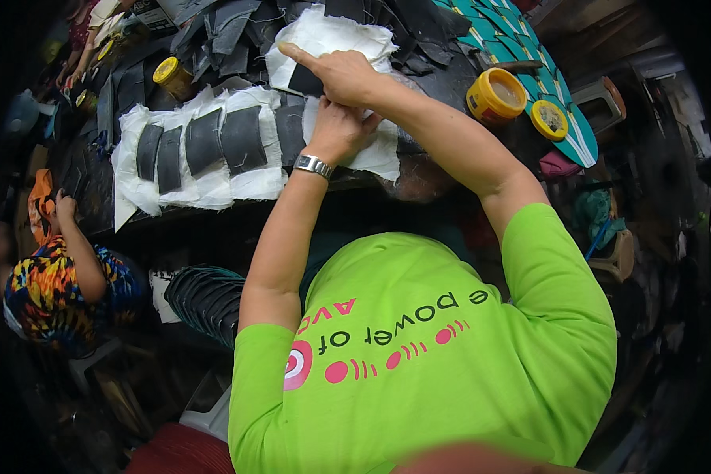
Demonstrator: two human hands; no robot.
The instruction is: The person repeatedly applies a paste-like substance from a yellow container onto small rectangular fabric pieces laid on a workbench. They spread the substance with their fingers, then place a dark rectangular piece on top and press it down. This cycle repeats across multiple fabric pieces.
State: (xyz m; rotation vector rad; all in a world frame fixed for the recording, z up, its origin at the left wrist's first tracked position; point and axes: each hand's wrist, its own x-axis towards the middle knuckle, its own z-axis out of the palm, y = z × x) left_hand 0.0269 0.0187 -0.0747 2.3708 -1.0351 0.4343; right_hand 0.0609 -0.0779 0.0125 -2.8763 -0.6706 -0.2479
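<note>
My right hand (346, 77) reaches across from the right, a finger stretched out over white cloth (363, 38). Its other fingers are mostly hidden. Just under it, a dark curved piece (304, 81), like rubber or leather, lies on the cloth. My left hand (341, 129), a metal watch (314, 164) on its wrist, is close below the right, over the cloth's near part; the right hand hides its fingertips. To the left, several similar dark pieces (243, 141) lie in a row on another frayed white cloth (253, 186).
An open yellow tub (496, 95) of tan paste and its yellow lid (549, 120) stand at right by teal sheets (573, 130). Another yellow tub (172, 77) is at left, near piled dark scraps (229, 35). A person in a multicoloured shirt (55, 288) sits at left.
</note>
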